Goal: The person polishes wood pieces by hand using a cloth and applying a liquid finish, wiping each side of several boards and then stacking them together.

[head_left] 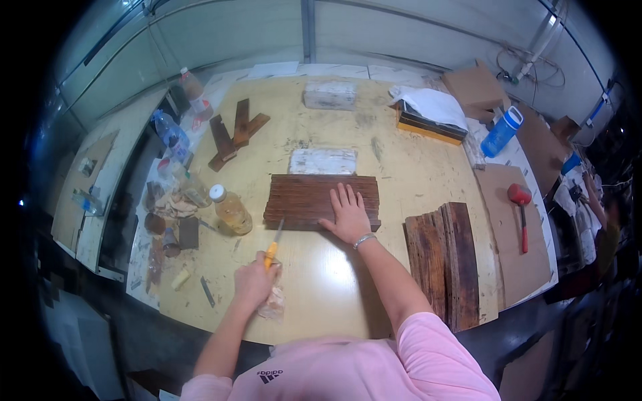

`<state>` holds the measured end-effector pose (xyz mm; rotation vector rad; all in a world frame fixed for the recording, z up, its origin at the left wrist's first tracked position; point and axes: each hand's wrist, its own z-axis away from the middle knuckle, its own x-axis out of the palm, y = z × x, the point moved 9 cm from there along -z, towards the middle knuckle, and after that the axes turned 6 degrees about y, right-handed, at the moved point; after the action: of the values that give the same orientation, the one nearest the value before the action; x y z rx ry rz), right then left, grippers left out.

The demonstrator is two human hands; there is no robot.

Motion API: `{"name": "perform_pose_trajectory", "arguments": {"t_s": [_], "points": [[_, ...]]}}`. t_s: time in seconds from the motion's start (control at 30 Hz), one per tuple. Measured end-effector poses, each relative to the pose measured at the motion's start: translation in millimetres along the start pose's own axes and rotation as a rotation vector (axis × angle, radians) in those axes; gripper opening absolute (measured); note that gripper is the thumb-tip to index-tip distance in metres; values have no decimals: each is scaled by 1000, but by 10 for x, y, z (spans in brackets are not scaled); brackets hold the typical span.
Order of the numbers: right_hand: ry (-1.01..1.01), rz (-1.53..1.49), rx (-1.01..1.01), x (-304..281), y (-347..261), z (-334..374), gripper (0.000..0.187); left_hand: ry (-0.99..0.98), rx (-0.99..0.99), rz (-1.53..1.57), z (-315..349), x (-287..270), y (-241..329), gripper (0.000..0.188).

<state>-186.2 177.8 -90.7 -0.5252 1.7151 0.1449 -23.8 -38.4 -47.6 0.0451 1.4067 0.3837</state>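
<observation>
The left hand (253,286) is closed around the handle of a yellow-handled tool (270,255). Its thin blade points upward to the lower left edge of a brown wooden block (294,194); whether the tip touches, I cannot tell. The right hand (346,215) lies flat with spread fingers on the right part of this block, pinching nothing.

The block is in the centre of the frame, on the yellowish table (321,271). Its top shows long parallel lines, so it may be several strips together; I cannot say if they are joined. I judge it stiff and rather heavy, not easily broken, though the thin edges could chip. The surface looks slightly shiny and may slide a little under the palm. The best hold would probably be at both short ends, with the fingers kept away from the blade.

Just under the left hand is a crumpled piece (273,304), perhaps cloth or paper. Left of the block stands a jar with white lid (233,212). Whitish block (324,162) lies just above it, and dark planks (445,264) are at the lower right.
</observation>
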Motion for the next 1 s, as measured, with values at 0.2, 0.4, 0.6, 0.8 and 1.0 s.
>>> {"name": "perform_pose_trajectory", "arguments": {"t_s": [0.2,0.4,0.6,0.8,1.0], "points": [[-4,-11,-17,-4,-95,-5,92,255,331,-41,435,70,318,41],[21,9,-8,21,25,13,92,-30,-60,-26,157,-38,-107,45],[49,-34,-32,-52,-28,-7,86,44,1,-15,380,1,-45,49],[319,-200,-40,-504,-218,337,42,199,-117,16,580,-94,-777,48],[356,-148,-103,-435,-308,585,30,255,-277,-174,701,-260,-1947,45]]}}
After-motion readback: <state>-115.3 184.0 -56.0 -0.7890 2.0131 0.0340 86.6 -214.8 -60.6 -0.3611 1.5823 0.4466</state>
